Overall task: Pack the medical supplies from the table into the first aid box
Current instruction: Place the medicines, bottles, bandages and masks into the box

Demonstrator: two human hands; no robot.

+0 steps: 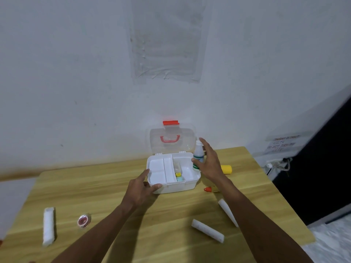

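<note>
Your right hand (209, 162) is pinching the upright white plastic bottle with the green label (198, 154), its grip pressing thumb against fingers across the bottle's side, right at the right rim of the open white plastic first aid box (178, 187). Your left hand (140, 188) is gripping the box's near left corner, thumb on the front rim, forefinger along the left rim. The box is sitting on the wooden tabletop (133, 224) with its clear lid (171, 141) standing raised. A yellow cylinder (226, 169) and a small red-capped bottle (209, 189) are lying just right of the box. Three white wrapped rolls (208, 232) and a round red tape case (83, 221) are lying nearer you.
</note>
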